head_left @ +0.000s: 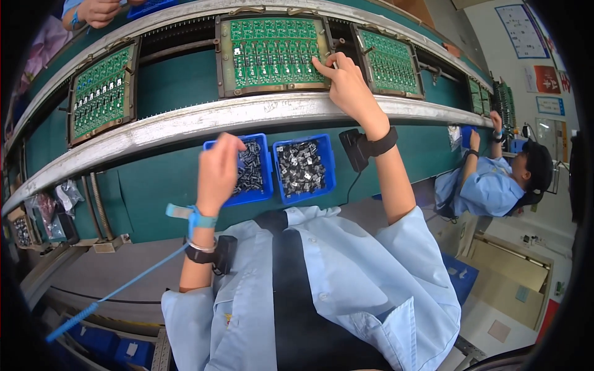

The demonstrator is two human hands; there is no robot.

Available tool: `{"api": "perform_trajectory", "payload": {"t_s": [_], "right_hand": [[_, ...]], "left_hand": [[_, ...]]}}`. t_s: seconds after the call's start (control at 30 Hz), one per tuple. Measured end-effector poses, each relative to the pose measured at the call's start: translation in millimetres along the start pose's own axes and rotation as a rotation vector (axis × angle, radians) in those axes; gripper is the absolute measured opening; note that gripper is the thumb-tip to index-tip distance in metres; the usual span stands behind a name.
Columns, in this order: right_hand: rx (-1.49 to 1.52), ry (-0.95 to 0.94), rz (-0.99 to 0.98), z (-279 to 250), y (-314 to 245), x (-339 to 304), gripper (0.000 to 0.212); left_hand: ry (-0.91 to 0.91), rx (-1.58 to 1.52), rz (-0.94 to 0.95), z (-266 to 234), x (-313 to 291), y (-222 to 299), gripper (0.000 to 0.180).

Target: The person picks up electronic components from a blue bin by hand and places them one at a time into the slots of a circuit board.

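A green circuit-board panel [272, 52], filled with rows of small parts, lies in a dark metal frame on the rail line. My right hand [351, 86] reaches over the frame's right side; one finger stretches left onto the panel's right edge, apart from the other, bent fingers. I make out nothing held in it. My left hand [218, 170], slightly blurred, is raised over the left blue bin [267, 164] of small dark parts, its fingers curled together. Whatever they may hold is hidden. Beside that bin stands another blue bin [333, 162], holding black and silvery parts.
Framed panels sit on the left [102, 93] and right [390, 65]. A pale metal rail [278, 111] runs between the bins and panels. A blue coiled cord [124, 284] trails from my left wrist. Another person [489, 182] works at right; a co-worker's hand [99, 12] is at upper left.
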State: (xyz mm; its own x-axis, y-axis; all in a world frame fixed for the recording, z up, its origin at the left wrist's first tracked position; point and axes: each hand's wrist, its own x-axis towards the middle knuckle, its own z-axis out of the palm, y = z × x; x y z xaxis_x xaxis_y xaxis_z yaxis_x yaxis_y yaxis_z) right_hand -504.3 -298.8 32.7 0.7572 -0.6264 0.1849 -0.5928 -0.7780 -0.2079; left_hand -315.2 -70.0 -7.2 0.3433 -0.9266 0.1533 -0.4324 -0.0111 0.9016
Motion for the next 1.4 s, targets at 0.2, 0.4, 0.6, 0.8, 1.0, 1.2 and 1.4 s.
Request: {"api": "perform_trajectory", "payload": {"t_s": [0.2, 0.4, 0.6, 0.8, 1.0, 1.2, 1.4], "right_hand": [[0.336, 0.356, 0.010, -4, -20, -28, 0.026], [0.324, -0.111, -0.065, 10, -60, -103, 0.009], [0.269, -0.008, -0.012, 69, -67, -138, 0.010], [0.401, 0.067, -0.014, 61, -64, -138, 0.003], [0.758, 0.194, 0.272, 9, -56, -121, 0.011], [0.735, 0.233, -0.027, -34, -34, -31, 0.016], [0.778, 0.045, -0.095, -12, -39, 82, 0.016]], "left_hand": [[-0.226, 0.474, -0.026, 37, -27, -45, 0.012], [-0.223, 0.586, 0.145, 29, -22, -20, 0.010], [-0.114, 0.584, 0.241, 21, -13, 15, 0.008], [-0.477, 0.445, 0.137, 48, -13, 57, 0.010], [-0.487, 0.779, 0.483, 102, -23, 22, 0.015], [-0.596, 0.726, 0.380, 99, -18, 27, 0.015], [-0.577, 0.548, 0.344, 92, -16, 21, 0.013]]}}
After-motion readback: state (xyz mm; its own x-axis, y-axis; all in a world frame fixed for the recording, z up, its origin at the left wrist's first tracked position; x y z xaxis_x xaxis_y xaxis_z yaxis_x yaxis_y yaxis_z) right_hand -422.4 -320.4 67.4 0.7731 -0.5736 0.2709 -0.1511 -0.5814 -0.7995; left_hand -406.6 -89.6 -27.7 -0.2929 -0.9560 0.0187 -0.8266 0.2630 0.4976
